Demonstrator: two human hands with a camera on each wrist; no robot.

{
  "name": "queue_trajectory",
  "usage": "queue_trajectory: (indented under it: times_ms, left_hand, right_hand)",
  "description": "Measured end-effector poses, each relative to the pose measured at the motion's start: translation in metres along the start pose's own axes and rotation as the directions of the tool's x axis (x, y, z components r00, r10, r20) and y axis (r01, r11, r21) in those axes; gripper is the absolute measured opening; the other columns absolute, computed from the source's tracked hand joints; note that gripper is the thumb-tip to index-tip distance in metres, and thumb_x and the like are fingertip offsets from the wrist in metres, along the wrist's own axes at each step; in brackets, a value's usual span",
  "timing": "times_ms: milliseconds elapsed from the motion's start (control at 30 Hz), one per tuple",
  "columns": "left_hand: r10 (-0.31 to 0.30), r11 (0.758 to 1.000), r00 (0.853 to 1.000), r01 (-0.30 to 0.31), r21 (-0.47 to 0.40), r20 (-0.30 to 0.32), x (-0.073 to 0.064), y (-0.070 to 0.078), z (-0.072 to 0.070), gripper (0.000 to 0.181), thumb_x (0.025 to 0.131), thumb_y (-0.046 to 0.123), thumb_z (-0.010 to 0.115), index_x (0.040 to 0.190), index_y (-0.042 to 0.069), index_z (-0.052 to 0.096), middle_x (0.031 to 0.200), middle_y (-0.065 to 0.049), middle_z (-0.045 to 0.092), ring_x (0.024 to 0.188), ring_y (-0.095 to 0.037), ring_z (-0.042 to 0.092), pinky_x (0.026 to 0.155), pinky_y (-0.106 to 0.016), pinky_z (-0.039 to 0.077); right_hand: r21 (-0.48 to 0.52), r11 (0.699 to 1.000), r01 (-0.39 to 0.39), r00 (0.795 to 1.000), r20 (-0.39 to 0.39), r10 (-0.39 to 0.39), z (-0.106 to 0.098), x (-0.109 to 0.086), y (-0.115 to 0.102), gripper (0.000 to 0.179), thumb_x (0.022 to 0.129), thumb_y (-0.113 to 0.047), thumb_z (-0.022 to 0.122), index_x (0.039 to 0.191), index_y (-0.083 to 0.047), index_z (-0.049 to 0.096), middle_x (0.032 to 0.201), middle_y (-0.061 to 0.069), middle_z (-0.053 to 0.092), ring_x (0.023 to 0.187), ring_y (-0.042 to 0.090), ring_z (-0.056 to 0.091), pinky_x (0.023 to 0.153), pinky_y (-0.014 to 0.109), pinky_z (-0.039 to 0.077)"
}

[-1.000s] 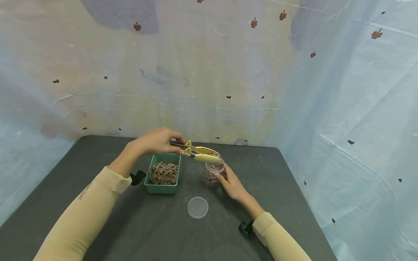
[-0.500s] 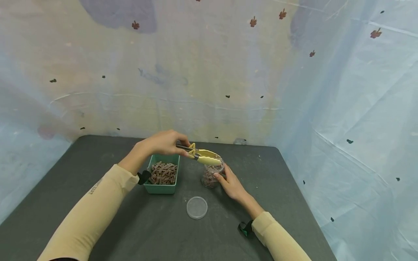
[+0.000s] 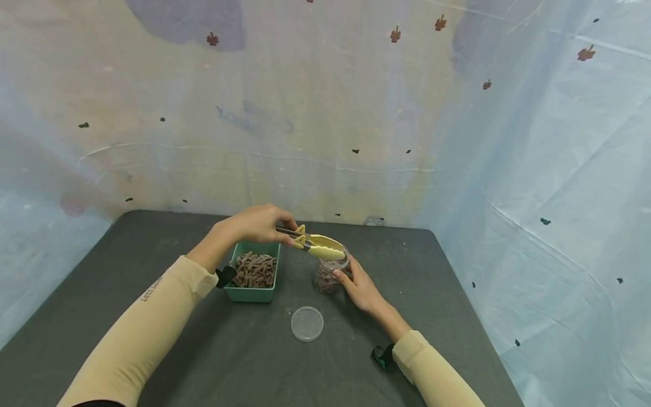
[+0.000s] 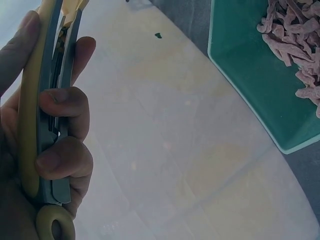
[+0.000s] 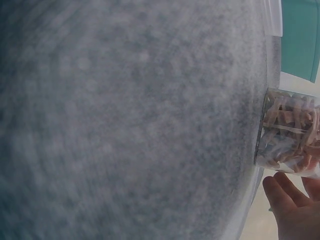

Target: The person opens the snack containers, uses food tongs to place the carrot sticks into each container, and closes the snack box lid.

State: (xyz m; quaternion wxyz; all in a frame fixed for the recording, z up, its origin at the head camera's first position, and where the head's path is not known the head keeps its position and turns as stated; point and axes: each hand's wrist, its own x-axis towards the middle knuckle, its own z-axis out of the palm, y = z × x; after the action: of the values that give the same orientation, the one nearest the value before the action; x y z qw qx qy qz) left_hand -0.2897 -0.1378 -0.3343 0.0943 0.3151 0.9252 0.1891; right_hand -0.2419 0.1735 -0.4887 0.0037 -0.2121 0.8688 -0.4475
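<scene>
My left hand [image 3: 260, 223] grips a pair of tongs with yellow scalloped heads [image 3: 326, 252], whose tips are at the mouth of a clear plastic jar. In the left wrist view, curled fingers wrap the handles of the tongs [image 4: 52, 120]. Brown, stick-like pieces fill much of the jar [image 3: 325, 280], which stands upright on the table. Thumb and fingers of my right hand [image 3: 363, 289] hold it from the right side. The right wrist view shows the jar [image 5: 287, 131] at the edge, with fingertips against it. What lies between the tong heads is hidden.
Left of the jar, under my left wrist, stands a green rectangular tub [image 3: 250, 295] with many more brown pieces. A round clear lid [image 3: 307, 324] lies flat in front on the dark table [image 3: 244, 362]. Plastic sheeting [image 3: 315, 130] hangs behind and at the sides.
My left hand has moved a little right and down with the tongs, bringing their heads lower at the jar's mouth. The right hand and jar have stayed put.
</scene>
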Motion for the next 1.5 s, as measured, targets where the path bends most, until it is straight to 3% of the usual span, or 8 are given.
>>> queue_trajectory:
  times_ms: [367,633,933,1200,1500]
  left_hand:
    - [0.006,0.998,0.999,-0.009,-0.054,-0.054,-0.018,-0.010,-0.004,0.042,0.093,0.049,0.077,0.125,0.023,0.073,0.127,0.000,0.070,0.114,-0.024,0.067,0.093,-0.050,0.055]
    - [-0.046,0.998,0.990,0.040,-0.049,-0.133,-0.051,-0.028,-0.011,0.054,0.092,0.052,0.077,0.133,0.018,0.070,0.135,-0.005,0.068,0.122,-0.031,0.064,0.098,-0.056,0.052]
    - [-0.115,0.993,0.981,0.120,0.022,-0.155,-0.092,-0.050,-0.017,0.060,0.091,0.057,0.075,0.134,0.015,0.069,0.136,-0.010,0.067,0.125,-0.036,0.063,0.096,-0.060,0.052]
    - [-0.166,0.977,0.975,0.183,0.109,-0.149,-0.119,-0.065,-0.012,0.072,0.086,0.068,0.074,0.137,0.017,0.067,0.137,-0.010,0.066,0.114,-0.035,0.068,0.082,-0.056,0.056]
    - [-0.167,0.964,0.978,0.188,0.190,-0.124,-0.134,-0.079,-0.003,0.080,0.082,0.069,0.076,0.139,0.013,0.066,0.138,-0.015,0.065,0.111,-0.037,0.069,0.073,-0.048,0.057]
  right_hand:
    - [-0.008,1.000,-0.023,1.000,0.004,0.023,0.000,0.003,0.000,0.063,0.110,-0.037,0.054,0.161,-0.007,0.032,0.159,0.018,0.041,0.144,0.036,0.048,0.112,0.054,0.045]
    - [-0.048,0.999,-0.020,0.999,-0.028,0.019,-0.006,0.002,-0.004,0.069,0.108,-0.036,0.059,0.164,-0.007,0.030,0.156,0.023,0.044,0.139,0.037,0.052,0.108,0.054,0.049]
    - [-0.211,0.976,-0.049,0.998,-0.035,0.042,-0.015,0.005,-0.004,0.087,0.102,-0.050,0.063,0.166,-0.008,0.023,0.168,0.018,0.028,0.152,0.039,0.033,0.118,0.062,0.033]
    - [-0.211,0.977,-0.021,1.000,-0.017,0.018,-0.016,0.007,-0.005,0.081,0.102,-0.046,0.066,0.164,-0.010,0.030,0.167,0.015,0.032,0.152,0.037,0.033,0.119,0.061,0.032]
    - [-0.176,0.984,0.008,1.000,0.012,-0.006,-0.012,0.008,-0.009,0.072,0.104,-0.044,0.063,0.163,-0.016,0.032,0.165,0.014,0.034,0.151,0.035,0.036,0.118,0.060,0.034]
